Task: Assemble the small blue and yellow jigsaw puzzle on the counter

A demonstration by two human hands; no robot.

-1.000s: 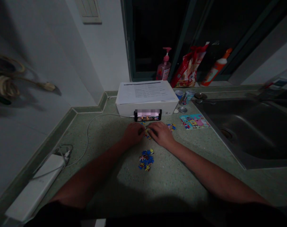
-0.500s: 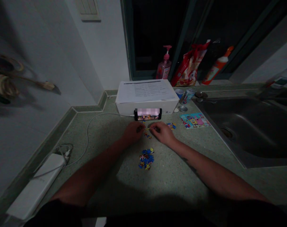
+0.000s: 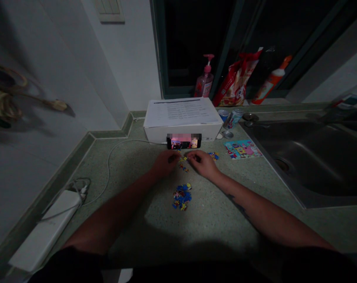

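Observation:
Several small yellow jigsaw puzzle pieces [image 3: 183, 159] lie between my hands on the counter, just in front of a propped-up phone. My left hand [image 3: 165, 163] is closed in a pinch at their left side, with its fingertips on a puzzle piece. From the right, my right hand [image 3: 204, 163] pinches at the same small cluster, thumb and forefinger together. Below the fingers lie a few joined or touching puzzle pieces [image 3: 183, 168]. Nearer to me is a loose pile of blue and yellow puzzle pieces [image 3: 182, 196]. More puzzle pieces [image 3: 214, 156] lie beyond my right hand, partly hidden.
The phone [image 3: 184, 142] leans against a white box [image 3: 154, 133], its white cable [image 3: 109, 161] running left to a power strip [image 3: 51, 228]. A colourful picture card [image 3: 243, 149] lies by the metal sink [image 3: 296, 202]. Cans [image 3: 233, 119] and a pump bottle [image 3: 204, 83] stand behind.
Both hands stay at the yellow pieces with only slight finger movement. The phone's screen picture has changed, and the view has shifted a little.

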